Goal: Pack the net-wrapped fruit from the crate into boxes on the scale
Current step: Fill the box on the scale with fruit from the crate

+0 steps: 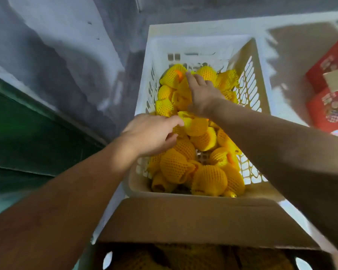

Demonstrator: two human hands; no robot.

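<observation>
Reaching into the white crate point(259, 61), we spread our left hand point(152, 133) and right hand point(202, 94), fingers loosely extended, over the net-wrapped fruit point(209, 180), nothing gripped yet. The open cardboard box point(193, 221) sat just nearer us, probably to keep transfers short.

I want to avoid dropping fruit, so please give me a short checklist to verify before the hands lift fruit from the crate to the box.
1. Left hand on a fruit: ok, its fingers touch a net-wrapped fruit near the crate's middle, but a full grip is not yet visible.
2. Right hand on a fruit: cannot tell, it lies over the far fruits and its fingertips are hidden.
3. Fruit left in the white crate: ok, plenty.
4. Cardboard box open: ok, its flap is raised and netted fruit shows inside.
5. Room left in the box: cannot tell, the inside is dark.
6. Scale under the box: cannot tell, not in view.
</observation>
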